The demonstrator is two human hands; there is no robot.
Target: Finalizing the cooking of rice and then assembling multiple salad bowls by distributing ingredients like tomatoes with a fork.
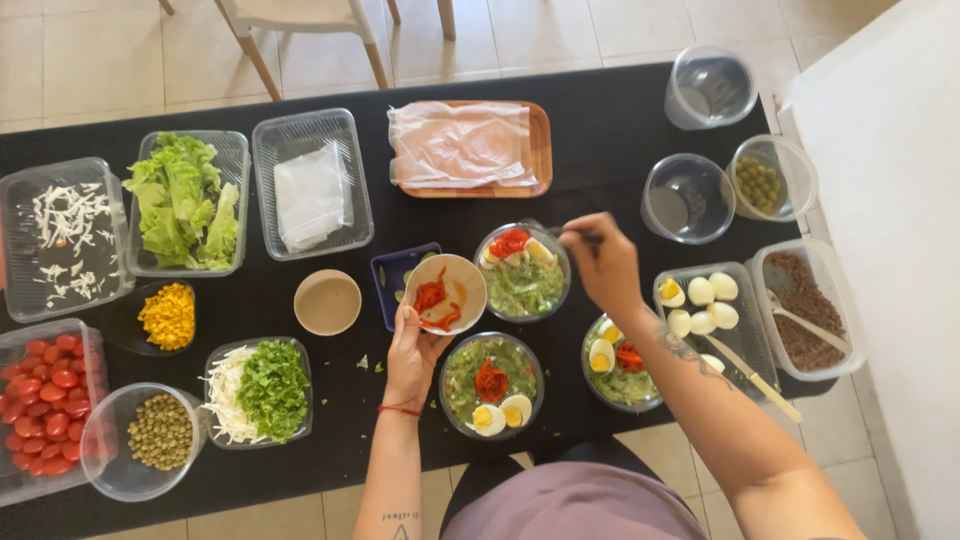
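Red pepper strips [436, 300] lay in a small beige bowl [446, 291], which the left hand [413, 352] cupped from below, its grip clasped on the bowl's near rim and tilting it slightly. The bowl hovered just above the black surface [600, 130], between a blue dish [392, 272] and a round salad bowl [523, 272]. The right hand [602, 262] was over that salad bowl's far edge, its grip clenched on a thin dark utensil [572, 233] whose tip I could not make out. Greens, a red strip and egg already showed in this salad bowl.

To do this well, I judged, the small bowl wanted holding close beside the salad bowl so nothing dripped on the surface, and each strip lifted cleanly and laid on the greens.

Two more salad bowls [491, 385] sat nearer the person, each topped with pepper and egg halves. Further out stood a tray of boiled eggs [700, 300], lettuce [185, 200], corn [168, 316] and cherry tomatoes [45, 400].
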